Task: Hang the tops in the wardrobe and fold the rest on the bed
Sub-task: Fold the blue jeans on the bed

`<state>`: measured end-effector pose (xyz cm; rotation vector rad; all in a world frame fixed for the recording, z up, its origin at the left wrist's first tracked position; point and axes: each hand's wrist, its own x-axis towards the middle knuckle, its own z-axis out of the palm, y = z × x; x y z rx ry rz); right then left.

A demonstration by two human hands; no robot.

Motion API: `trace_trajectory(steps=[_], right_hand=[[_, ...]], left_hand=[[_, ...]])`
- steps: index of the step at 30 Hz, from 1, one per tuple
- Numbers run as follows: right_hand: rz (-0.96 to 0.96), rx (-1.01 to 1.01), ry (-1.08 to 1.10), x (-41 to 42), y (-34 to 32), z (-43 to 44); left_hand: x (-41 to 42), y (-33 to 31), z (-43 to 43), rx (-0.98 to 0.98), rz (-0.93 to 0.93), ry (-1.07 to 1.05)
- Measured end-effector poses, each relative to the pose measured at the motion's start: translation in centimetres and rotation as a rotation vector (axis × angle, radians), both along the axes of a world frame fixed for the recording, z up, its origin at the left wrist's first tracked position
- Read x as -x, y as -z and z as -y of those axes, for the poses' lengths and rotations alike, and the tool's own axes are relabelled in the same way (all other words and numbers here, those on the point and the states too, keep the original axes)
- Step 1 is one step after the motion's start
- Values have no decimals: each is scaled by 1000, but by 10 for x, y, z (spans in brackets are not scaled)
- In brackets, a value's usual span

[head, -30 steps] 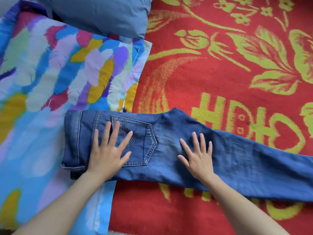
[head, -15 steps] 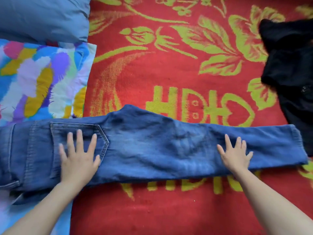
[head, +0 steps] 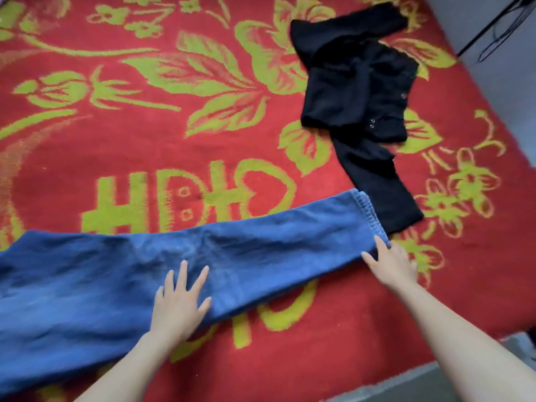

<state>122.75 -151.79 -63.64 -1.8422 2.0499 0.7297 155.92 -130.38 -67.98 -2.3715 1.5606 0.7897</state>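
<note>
Blanket point(head: 87, 158), red with green flowers, bears jeans point(head: 261, 245) under left hand point(head: 178, 306) and right hand point(head: 391, 265), fingers point(head: 183, 274) spread.

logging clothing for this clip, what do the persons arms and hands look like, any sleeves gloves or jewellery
The left hand and right hand are bare: no gloves, rings, watch or bracelet show. No sleeve is in view on either arm up to the frame's edge.

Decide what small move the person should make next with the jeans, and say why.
Probably pinch the hem with the right hand and carry it leftward over the leg. The jeans lie flat on the blanket, the left hand presses flat mid-leg, and the right hand rests at the hem.
</note>
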Motion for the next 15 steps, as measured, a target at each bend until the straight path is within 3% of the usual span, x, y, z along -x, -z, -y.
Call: trace_trajectory(steps=[7,15], right_hand=[[401,64,295,10,33,45],[301,183,244,25,44,66]], left_hand=[[32,-1,74,30,49,71],[39,5,88,24,99,166]])
